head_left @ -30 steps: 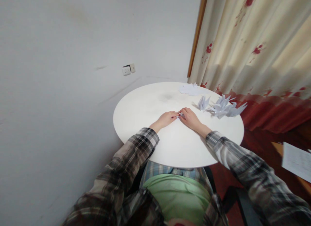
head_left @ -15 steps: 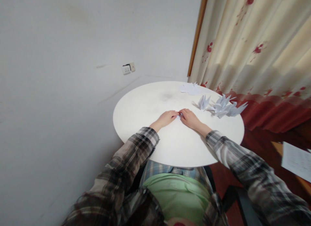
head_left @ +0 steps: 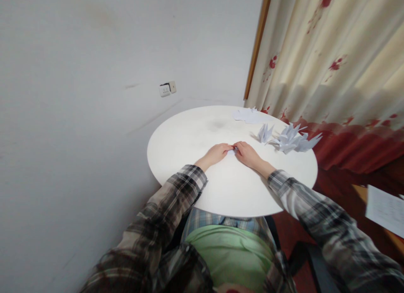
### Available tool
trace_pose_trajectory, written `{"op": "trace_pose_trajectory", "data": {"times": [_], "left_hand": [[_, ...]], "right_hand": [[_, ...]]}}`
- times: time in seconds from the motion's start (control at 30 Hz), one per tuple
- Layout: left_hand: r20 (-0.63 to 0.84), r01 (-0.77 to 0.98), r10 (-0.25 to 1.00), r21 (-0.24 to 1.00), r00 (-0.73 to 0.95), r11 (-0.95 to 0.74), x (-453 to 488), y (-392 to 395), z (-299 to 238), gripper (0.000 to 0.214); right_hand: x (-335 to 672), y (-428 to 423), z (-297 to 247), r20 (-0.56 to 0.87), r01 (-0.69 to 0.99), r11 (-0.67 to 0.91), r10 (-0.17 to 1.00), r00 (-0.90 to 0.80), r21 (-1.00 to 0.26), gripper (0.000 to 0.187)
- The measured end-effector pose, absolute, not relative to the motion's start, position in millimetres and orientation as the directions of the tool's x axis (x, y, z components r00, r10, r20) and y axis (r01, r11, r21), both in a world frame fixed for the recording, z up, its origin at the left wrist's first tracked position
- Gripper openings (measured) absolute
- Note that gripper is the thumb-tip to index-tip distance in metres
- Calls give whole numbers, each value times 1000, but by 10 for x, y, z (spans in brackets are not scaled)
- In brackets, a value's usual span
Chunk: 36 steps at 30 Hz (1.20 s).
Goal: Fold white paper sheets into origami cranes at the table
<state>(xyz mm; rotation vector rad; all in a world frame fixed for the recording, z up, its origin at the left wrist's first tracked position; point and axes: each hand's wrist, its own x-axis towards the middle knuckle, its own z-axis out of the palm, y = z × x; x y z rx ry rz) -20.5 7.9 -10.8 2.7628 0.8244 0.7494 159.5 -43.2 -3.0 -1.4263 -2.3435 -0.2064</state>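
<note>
Both of my hands meet near the middle of a round white table. Between their fingertips is a small piece of folded white paper, mostly covered by the fingers. My left hand comes in from the left, fingers closed on the paper. From the right, my right hand has its fingers bent and pressed on the same paper. Several folded white paper cranes stand to the right of my right hand, and a single crane stands just beyond it.
White paper sheets lie at the table's far edge. A wall with a socket is on the left, a patterned curtain on the right. A written sheet rests on a wooden surface at lower right, near a black chair armrest.
</note>
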Motion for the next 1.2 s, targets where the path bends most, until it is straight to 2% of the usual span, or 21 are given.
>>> {"op": "trace_pose_trajectory", "data": {"times": [0.77,1.2], "left_hand": [[398,489,581,314,710,-814,-203,59,-110,37],[353,459,588,386,728,-800,-165,49,-67,36]], "right_hand": [[1610,-436,-26,413,862,492,816,-405,-126,26],[1711,-422,-27,430,824,493,832,-351,-281,23]]}}
